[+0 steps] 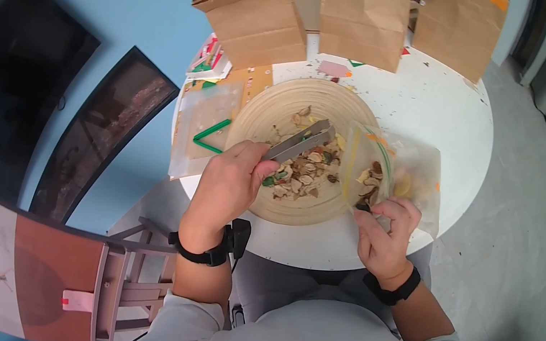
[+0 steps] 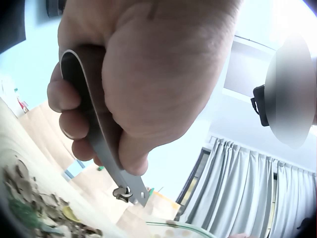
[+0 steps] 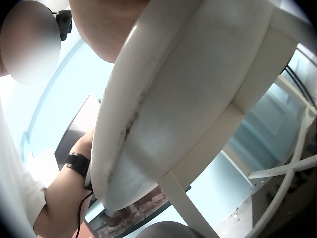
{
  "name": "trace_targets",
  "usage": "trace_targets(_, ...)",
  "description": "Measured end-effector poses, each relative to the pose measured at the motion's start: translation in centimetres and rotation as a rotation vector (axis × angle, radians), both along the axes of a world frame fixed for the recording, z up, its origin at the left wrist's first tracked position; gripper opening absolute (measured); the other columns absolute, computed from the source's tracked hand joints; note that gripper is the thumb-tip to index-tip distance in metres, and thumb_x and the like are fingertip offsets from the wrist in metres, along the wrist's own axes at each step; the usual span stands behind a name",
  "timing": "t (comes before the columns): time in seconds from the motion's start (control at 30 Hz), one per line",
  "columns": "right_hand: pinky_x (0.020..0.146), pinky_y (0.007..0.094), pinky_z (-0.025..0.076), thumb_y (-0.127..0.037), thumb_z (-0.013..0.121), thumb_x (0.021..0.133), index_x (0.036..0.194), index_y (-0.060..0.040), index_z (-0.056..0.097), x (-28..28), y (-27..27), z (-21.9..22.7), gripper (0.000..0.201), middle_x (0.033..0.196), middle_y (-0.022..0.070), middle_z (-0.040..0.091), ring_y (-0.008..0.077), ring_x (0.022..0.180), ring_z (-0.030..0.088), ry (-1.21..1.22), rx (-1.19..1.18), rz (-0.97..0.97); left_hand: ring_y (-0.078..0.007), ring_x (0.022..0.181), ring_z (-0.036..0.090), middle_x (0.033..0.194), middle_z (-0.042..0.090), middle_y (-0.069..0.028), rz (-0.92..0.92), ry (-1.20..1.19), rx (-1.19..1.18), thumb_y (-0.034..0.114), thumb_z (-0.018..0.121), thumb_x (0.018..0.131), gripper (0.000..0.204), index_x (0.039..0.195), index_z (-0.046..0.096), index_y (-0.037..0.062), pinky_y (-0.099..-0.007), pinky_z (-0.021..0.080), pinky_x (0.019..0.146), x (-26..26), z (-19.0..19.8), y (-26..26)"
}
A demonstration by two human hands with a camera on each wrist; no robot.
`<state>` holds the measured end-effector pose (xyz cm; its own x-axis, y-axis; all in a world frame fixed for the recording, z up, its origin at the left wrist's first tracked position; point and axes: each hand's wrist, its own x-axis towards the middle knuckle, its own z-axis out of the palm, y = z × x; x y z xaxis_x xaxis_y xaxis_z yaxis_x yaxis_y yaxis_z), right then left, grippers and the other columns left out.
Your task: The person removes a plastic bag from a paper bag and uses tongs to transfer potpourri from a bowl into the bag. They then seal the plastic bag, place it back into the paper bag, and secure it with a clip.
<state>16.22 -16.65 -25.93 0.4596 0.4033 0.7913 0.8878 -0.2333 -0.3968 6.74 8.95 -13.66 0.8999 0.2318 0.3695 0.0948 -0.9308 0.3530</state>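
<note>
The left hand (image 1: 230,176) curls round metal tongs (image 1: 298,142) over dried pieces (image 1: 307,175) on a tray (image 1: 252,108), the right hand (image 1: 386,239) pinches a clear bag (image 1: 355,169); bagging seems underway, calling for a wide mouth.

Dried pieces (image 1: 305,176) lie on the round tray (image 1: 262,106), with paper bags (image 1: 363,22) standing on the table's (image 1: 462,153) far side.

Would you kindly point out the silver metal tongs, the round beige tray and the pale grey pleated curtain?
Silver metal tongs (image 1: 300,145): head view, on one arm, beyond the grip.
Round beige tray (image 1: 301,95): head view, on its bare far part.
Pale grey pleated curtain (image 2: 242,183): left wrist view, on its folds.
</note>
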Motion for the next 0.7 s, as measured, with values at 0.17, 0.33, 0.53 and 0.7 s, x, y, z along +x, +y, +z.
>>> trace_targets(0.17, 0.100, 0.0431, 0.043, 0.003, 0.077, 0.071, 0.100, -0.0128, 0.080, -0.1, 0.0, 0.0, 0.033, 0.107, 0.0067, 0.062, 0.0338, 0.111, 0.056, 0.024, 0.080, -0.043, -0.0424, 0.086, 0.068, 0.093, 0.069, -0.0206, -0.159, -0.051, -0.098, 0.020, 0.077, 0.094, 0.026, 0.106, 0.069, -0.0016, -0.0458, 0.054, 0.074, 2.7, 0.2, -4.1)
trace_targets(0.33, 0.098, 0.0436, 0.043, 0.003, 0.078, 0.071, 0.100, -0.0133, 0.079, -0.1, -0.2, 0.2, 0.033, 0.110, 0.0070, 0.061, 0.0340, 0.112, 0.055, 0.045, 0.120, -0.086, -0.0439, 0.093, 0.068, 0.104, 0.070, -0.0212, -0.190, 0.036, -0.059, 0.018, 0.075, 0.095, 0.032, 0.118, 0.064, -0.0009, -0.0461, 0.055, 0.078, 3.7, -1.2, -5.9)
trace_targets(0.53, 0.098, 0.0453, 0.043, 0.003, 0.078, 0.071, 0.101, -0.0130, 0.077, -0.1, -0.5, 0.1, 0.034, 0.112, 0.0091, 0.060, 0.0356, 0.112, 0.054, 0.037, 0.101, -0.086, -0.0463, 0.096, 0.067, 0.105, 0.070, -0.0226, -0.033, 0.020, -0.049, 0.022, 0.073, 0.097, 0.031, 0.117, 0.066, -0.0007, -0.0499, 0.055, 0.079, -0.6, 0.8, -2.8)
trace_targets(0.7, 0.098, 0.0480, 0.043, 0.004, 0.074, 0.073, 0.102, -0.0114, 0.076, -0.1, -0.5, -0.2, 0.033, 0.114, 0.0104, 0.058, 0.0372, 0.113, 0.053, 0.042, 0.064, -0.031, -0.0454, 0.096, 0.069, 0.106, 0.071, -0.0212, 0.321, 0.166, 0.113, 0.028, 0.072, 0.098, 0.034, 0.116, 0.068, 0.0002, -0.0509, 0.056, 0.079, -7.3, -0.7, 1.7)
